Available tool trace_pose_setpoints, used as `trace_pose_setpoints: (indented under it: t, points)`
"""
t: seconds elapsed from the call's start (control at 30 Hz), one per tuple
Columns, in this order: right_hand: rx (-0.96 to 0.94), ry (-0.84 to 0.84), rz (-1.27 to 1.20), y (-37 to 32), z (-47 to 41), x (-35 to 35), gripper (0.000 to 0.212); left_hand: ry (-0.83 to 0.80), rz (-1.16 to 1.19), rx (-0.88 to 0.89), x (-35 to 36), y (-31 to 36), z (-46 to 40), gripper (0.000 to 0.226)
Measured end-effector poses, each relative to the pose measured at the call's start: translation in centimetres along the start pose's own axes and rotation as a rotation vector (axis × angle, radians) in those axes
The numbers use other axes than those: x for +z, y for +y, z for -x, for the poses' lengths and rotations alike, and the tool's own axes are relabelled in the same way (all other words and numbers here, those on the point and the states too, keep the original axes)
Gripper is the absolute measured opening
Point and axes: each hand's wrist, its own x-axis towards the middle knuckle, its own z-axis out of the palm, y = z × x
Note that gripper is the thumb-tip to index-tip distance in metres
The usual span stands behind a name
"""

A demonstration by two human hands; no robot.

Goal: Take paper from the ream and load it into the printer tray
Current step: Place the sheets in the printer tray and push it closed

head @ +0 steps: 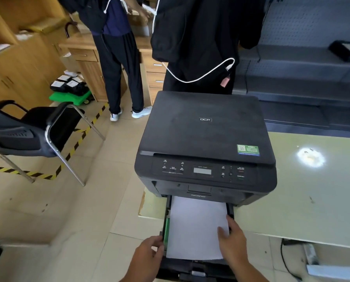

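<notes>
A black printer point(204, 139) stands on a pale green table point(312, 200). Its paper tray point(192, 267) is pulled out toward me at the bottom of the view. A stack of white paper point(194, 226) lies in the tray, its far end under the printer body. My left hand point(147, 253) grips the tray's left wall near the green guide point(166, 228). My right hand point(231, 239) rests on the paper's right edge, thumb on top and fingers along the tray's right wall. No ream is in view.
Two people in dark clothes stand behind the printer, one point(198, 41) right against it with a white cable point(200, 76) hanging. A black chair point(39, 127) stands on the tiled floor to the left, by yellow-black floor tape point(76, 145). Wooden cabinets point(23, 64) are at back left.
</notes>
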Motion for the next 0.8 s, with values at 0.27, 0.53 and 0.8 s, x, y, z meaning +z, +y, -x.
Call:
trace_pose_setpoints:
  t: [0.27,0.53,0.8]
  points:
    - [0.025,0.123,0.264,3.0,0.6,-2.4,0.038,0.025,-0.110,0.055,1.4,0.4,-1.3,0.027]
    - [-0.057,0.086,0.320,3.7,0.3,-3.5,0.002,0.085,-0.225,-0.021,2.6,1.8,-2.0,0.036]
    - [-0.077,0.129,0.409,3.1,0.2,-3.2,0.028,0.104,-0.233,-0.061,3.3,2.1,-2.8,0.036]
